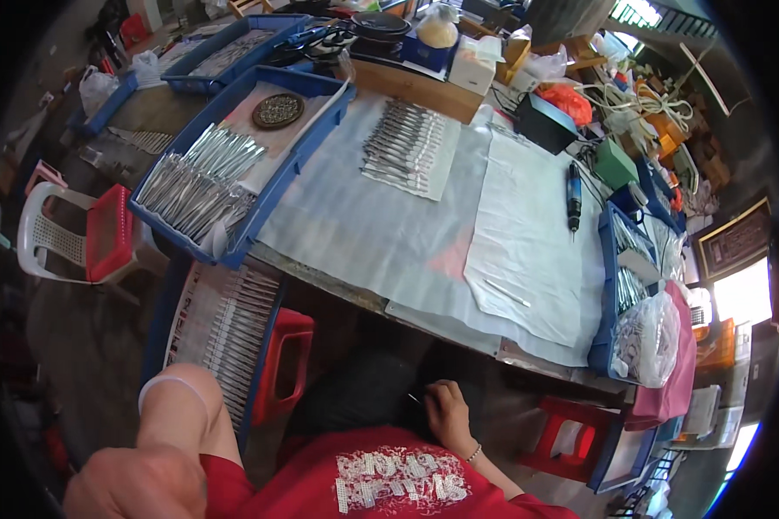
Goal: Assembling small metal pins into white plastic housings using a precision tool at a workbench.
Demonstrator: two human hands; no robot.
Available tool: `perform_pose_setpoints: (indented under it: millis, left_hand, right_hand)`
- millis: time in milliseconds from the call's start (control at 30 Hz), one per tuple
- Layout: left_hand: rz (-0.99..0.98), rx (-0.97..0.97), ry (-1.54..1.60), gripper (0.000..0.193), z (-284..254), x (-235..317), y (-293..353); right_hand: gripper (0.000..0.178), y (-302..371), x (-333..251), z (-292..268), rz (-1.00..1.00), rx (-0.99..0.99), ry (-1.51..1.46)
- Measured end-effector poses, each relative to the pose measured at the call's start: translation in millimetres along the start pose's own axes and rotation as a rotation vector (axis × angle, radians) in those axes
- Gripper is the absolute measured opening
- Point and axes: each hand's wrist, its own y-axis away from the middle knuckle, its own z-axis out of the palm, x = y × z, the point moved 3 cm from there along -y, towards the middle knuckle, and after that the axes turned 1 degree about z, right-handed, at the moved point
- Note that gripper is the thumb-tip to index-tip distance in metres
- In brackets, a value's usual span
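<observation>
My left arm is bent, and my left hand [134,484] is raised close to the camera at the lower left. It is blurred, and its fingers cannot be made out. Over my dark trousers, my right hand [448,417] is closed, with a beaded bracelet [474,451] at the wrist. A small bright thin tip [415,399] shows beside its fingers; the rest of that thing is hidden. On the white cloth [528,233] ahead lie a slim light stick [507,292] and a blue-black electric screwdriver [574,199]. Neither hand touches the table.
Slim metal tools [203,182] fill a blue tray [264,203] at the left. Beside my left arm, a lower tray holds a row of similar tools [238,324]. Further tools lie in rows on a pad [405,143]. A blue bin [608,290] and red stools [290,359] stand nearby.
</observation>
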Motion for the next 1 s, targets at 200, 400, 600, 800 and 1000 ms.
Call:
perform_pose_setpoints:
  millis: [200, 400, 600, 800, 1000]
  left_hand:
    - [0.072, -0.103, 0.123, 0.036, 33, -40, -27]
    - [0.181, -0.182, 0.238, 0.038, 26, -24, -24]
    - [-0.512, 0.067, -0.345, 0.013, 25, -89, 9]
    - [-0.603, -0.263, -0.900, 0.018, -12, -320, 86]
    - [-0.343, -0.935, -1.241, 0.022, -26, -432, 129]
  right_hand:
    - [0.031, 9, 0, 10, -0.106, -0.211, 0.282]
    - [0.026, 7, 8, 53, -0.108, -0.301, 0.311]
    - [0.022, 25, 18, 34, -0.074, -0.249, 0.401]
    - [0.010, 22, 24, -5, -0.137, -0.273, 0.245]
    - [0.015, 11, 34, -14, 0.112, 0.025, -0.280]
